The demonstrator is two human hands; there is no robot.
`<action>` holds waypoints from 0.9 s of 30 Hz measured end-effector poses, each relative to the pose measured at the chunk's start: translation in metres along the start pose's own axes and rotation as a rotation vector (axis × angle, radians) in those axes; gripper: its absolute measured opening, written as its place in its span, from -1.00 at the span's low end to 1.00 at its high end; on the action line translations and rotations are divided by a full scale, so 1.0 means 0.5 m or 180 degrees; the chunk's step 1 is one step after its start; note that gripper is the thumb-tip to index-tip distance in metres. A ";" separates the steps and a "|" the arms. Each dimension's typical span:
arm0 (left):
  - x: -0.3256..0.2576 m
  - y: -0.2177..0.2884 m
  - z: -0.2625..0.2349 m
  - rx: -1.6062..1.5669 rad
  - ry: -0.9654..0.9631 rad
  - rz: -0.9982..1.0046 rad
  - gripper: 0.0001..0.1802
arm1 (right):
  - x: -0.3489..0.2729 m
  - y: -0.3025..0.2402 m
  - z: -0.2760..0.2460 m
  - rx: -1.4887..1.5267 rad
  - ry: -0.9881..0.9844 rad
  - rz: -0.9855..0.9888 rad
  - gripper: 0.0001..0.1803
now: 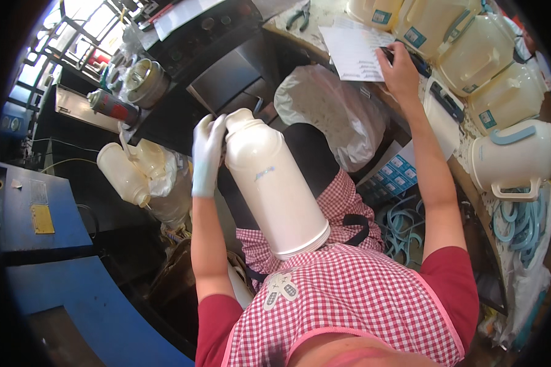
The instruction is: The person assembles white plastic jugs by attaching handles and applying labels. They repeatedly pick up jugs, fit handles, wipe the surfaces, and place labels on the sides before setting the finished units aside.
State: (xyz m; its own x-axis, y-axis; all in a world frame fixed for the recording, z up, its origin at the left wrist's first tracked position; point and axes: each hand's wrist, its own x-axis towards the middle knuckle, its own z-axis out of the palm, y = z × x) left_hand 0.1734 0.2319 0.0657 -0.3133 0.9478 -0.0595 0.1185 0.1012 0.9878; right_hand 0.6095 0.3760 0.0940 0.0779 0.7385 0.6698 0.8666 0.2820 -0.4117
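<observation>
A cream vacuum flask body [274,186] lies tilted across my lap, its narrow neck pointing away from me and its wide base against my checked apron. At the neck, my left hand [208,153] in a white glove has its fingers closed on the rim. Out to the right, my bare right hand [402,72] is over the edge of a printed white sheet [352,52] on the worktable. Its fingers are pinched around a small dark object, mostly hidden. Beside that hand lies a black-and-white tool [444,101], its kind unclear.
Several cream flask jugs [477,58] line the table's right side, with a handled one [514,159] nearest. Light blue straps [523,220] hang below. Pliers [299,16] lie at the back. A plastic-lined bin [330,113] stands ahead; blue machinery [40,208] is at left.
</observation>
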 end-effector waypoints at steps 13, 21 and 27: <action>-0.254 0.313 -0.090 -0.0720 0.0765 0.2390 -0.18 | -0.289 -0.252 -0.035 0.4701 -0.3273 0.2988 -0.25; -0.282 0.060 -0.237 -0.1962 -0.1128 -0.0293 -0.20 | 0.030 -0.450 -0.028 0.4022 -0.1194 0.0880 -0.58; -0.331 0.048 -0.144 -0.2995 -0.1492 -0.0331 -0.08 | 0.357 -0.634 0.141 0.1915 0.0620 -0.1892 -0.34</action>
State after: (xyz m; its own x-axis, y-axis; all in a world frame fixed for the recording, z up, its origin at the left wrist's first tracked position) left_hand 0.1601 0.0559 0.1097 0.1391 0.9903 -0.0017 -0.7294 0.1036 0.6762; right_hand 0.3140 0.4618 0.3004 -0.1745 0.2632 0.9488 0.3867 0.9045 -0.1798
